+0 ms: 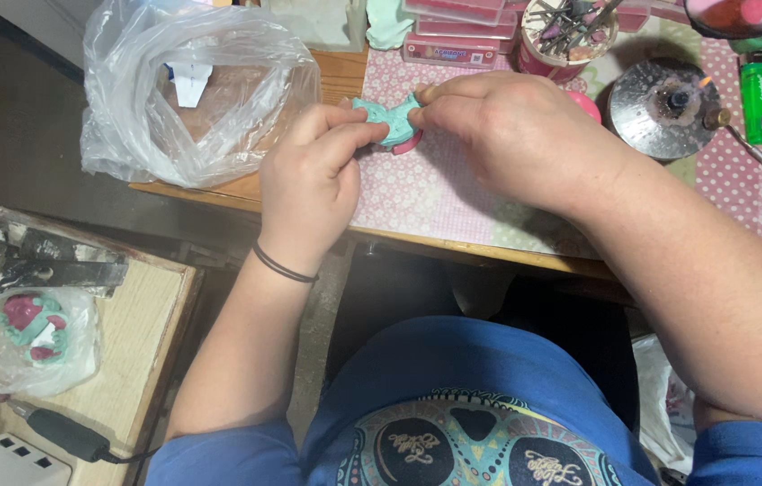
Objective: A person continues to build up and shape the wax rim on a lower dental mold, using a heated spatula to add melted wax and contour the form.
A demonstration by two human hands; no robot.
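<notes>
Hands squeezing a soft teal lump

Left hand [309, 184] and right hand [502, 126] both pinch the teal clay piece [392, 119] with closed fingers, just above the bench [435, 202], near its front edge beside a clear plastic bag [192, 85].

This looks like a home craft corner — a small wooden counter [246, 191] under a pink dotted mat [453, 193], crowded with a tin of metal tools [570, 31], a little lit burner [669, 108], a green lighter [760, 96] and stacked pink boxes [453, 36] — with a crumpled plastic bag [192, 90] alongside.
</notes>
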